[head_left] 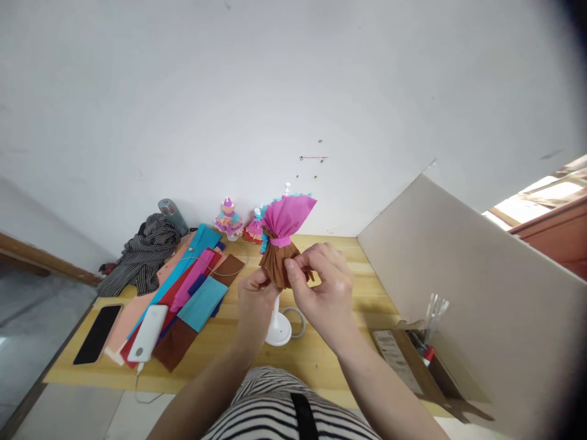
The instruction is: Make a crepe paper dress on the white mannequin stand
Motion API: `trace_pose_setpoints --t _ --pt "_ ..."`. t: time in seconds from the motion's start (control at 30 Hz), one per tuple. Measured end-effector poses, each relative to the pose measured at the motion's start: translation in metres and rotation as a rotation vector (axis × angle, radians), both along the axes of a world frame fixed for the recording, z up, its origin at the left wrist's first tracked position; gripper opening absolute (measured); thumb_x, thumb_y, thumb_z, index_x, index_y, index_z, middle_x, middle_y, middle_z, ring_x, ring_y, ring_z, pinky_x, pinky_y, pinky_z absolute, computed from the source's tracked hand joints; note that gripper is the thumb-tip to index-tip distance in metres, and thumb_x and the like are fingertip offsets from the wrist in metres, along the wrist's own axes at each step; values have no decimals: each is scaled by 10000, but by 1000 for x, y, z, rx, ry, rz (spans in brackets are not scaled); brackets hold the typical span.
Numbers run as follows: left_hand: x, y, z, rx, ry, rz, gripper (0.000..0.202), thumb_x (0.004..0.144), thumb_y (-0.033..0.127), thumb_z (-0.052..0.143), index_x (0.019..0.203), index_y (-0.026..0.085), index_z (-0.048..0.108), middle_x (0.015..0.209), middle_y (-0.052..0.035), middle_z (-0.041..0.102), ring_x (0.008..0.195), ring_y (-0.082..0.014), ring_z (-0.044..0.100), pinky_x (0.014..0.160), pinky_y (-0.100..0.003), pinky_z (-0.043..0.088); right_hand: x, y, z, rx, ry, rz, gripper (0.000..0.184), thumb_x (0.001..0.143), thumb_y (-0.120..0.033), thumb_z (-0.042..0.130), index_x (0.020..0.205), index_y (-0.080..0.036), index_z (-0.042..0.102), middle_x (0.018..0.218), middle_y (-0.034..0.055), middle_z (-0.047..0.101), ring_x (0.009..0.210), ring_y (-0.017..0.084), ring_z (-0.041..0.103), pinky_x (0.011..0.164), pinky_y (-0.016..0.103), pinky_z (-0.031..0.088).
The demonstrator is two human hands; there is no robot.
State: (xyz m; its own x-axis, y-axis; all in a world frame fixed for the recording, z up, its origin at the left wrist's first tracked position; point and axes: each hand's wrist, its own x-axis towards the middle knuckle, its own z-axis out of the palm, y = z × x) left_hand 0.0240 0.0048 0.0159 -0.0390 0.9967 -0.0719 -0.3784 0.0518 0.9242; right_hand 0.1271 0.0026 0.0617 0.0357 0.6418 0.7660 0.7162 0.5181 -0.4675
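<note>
A crepe paper doll dress is raised on a white stand (278, 332) in front of me. Its fanned pink paper top (290, 215) gathers at a pink band, with blue ruffles showing behind. Below the band spreads a pleated brown paper skirt (275, 263). My left hand (257, 302) is closed on the skirt's lower left edge, its fingertips partly hidden by the paper. On the other side, my right hand (325, 284) pinches the skirt between thumb and fingers. The stand's upper pole is hidden by the paper.
Two small paper dolls (228, 220) stand by the wall. Stacked coloured crepe paper (202, 302), a white power bank (148, 333), a phone (98, 334), striped cloth (142, 253) and a flask (172, 215) lie left. At right are an open cardboard box (428, 373) and an upright board (458, 263).
</note>
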Motion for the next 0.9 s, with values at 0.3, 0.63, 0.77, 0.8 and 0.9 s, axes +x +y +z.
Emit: trace_pose_setpoints --t 0.3,0.63,0.77,0.8,0.9 --pt "0 -2 9 -59 -73 -18 173 590 247 790 525 151 663 491 34 539 530 -99 442 570 -244 373 -1 -6 -3 -26 -16 21 257 854 -138 561 630 -211 458 599 -10 493 616 160 462 609 329 336" --pt "-8 5 2 -88 -117 -34 214 610 220 750 474 153 598 462 55 464 507 -68 340 530 -222 295 14 -30 -23 121 35 223 146 784 -45 574 783 -191 565 682 16 518 633 160 473 573 324 366" --pt "-7 5 0 -96 -114 -81 255 627 253 750 473 157 570 461 57 427 511 -75 314 528 -233 275 24 -25 -34 211 37 108 288 751 -59 614 997 -207 591 822 48 561 720 196 530 624 361 430" --pt "-6 5 0 -108 -121 -96 260 627 259 753 478 158 565 468 55 431 512 -76 314 527 -234 271 24 -23 -35 209 24 80 343 752 -72 622 1060 -217 582 860 57 571 751 208 543 641 375 445" --pt "-3 4 -2 -140 -167 -158 268 626 285 759 497 166 556 482 54 416 512 -81 319 525 -238 271 22 -19 -37 188 -33 55 381 773 -83 618 1117 -243 582 935 74 588 831 227 568 682 393 478"
